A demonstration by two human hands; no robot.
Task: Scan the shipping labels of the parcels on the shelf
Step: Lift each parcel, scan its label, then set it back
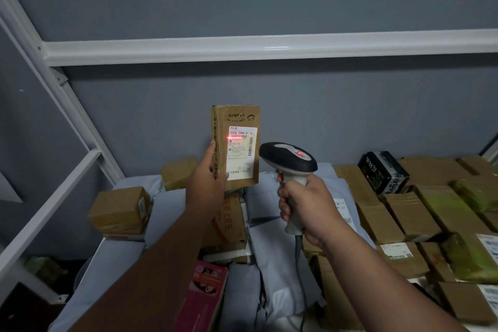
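My left hand (208,179) holds a slim brown cardboard parcel (237,118) upright above the shelf, gripping its lower left edge. Its white shipping label (241,152) faces me, and a red scan line glows across the barcode near the label's top. My right hand (304,205) grips the handle of a grey and black barcode scanner (287,157), whose head points at the label from just to the right of the parcel. The scanner's cable hangs down below my right hand.
The shelf (269,48) is packed with parcels: brown boxes (404,213) at right, a black box (384,171), grey mailer bags (272,250) in the middle, a pink box (203,294) near me, a brown box (118,210) at left. White shelf uprights (67,94) stand at left.
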